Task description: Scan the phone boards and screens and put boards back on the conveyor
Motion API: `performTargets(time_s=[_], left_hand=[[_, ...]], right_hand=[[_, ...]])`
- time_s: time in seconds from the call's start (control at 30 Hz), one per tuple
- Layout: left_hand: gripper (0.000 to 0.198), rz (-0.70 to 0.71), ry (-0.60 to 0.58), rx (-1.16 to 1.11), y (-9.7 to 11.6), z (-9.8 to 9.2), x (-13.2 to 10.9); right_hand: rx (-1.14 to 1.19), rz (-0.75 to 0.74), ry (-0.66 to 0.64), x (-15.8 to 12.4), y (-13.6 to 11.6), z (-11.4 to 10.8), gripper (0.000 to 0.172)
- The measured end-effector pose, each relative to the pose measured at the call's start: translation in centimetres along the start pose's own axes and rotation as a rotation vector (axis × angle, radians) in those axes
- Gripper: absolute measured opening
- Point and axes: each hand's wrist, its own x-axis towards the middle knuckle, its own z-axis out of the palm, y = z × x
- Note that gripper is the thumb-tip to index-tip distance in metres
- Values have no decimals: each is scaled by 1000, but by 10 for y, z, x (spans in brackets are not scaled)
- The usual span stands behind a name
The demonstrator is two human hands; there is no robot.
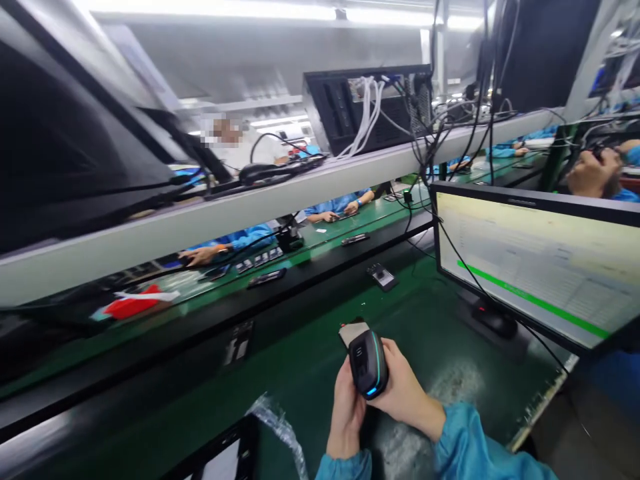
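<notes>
A black handheld barcode scanner with a teal stripe and a lit blue strip is in front of me, over the green bench. My right hand is closed around it from the right. Just left of the scanner, my left hand is closed, its fingers mostly hidden behind the scanner. Beyond them a flat, pale grey part with a small red spot sticks out, and it appears to be in my left hand. Its lower portion is hidden by the scanner.
A monitor showing a green bar stands at the right, with a black mouse below it. A small device part lies farther back. At the front left are a black frame and clear plastic film. Co-workers' hands show across the line.
</notes>
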Motion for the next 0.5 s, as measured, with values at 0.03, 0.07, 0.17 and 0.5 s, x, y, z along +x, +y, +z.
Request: performTargets(time_s=[0.03, 0.07, 0.17, 0.5], left_hand=[[22, -12, -1, -11, 1, -1, 0], [18, -38, -1, -28, 3, -1, 1], [8, -136, 2, -105, 7, -1, 0], [10, -148, -107, -375, 18, -7, -6]], right_hand=[[15, -4, -7, -1, -1, -3, 68], [34, 0, -16, -2, -2, -5, 68], [139, 68, -26, -3, -2, -11, 67], [440, 257, 5, -11, 2, -6, 50]])
